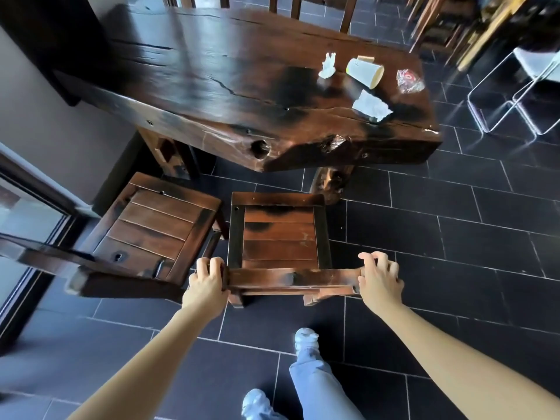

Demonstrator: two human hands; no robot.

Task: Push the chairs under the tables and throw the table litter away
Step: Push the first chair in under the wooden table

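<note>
A dark wooden chair (279,234) stands on the tiles just short of the thick slab table (212,86). My left hand (208,278) grips the left end of its top back rail. My right hand (378,275) grips the right end. On the table's right end lie a crumpled white tissue (328,65), a tipped paper cup (365,72), a flat crumpled napkin (372,106) and a clear plastic wrapper with red print (409,81).
A second wooden chair (151,228) stands at an angle to the left, close to the held one. A wall and glass door run along the left. White wire-frame chairs (515,92) are at the right. Another wooden chair (315,10) is behind the table.
</note>
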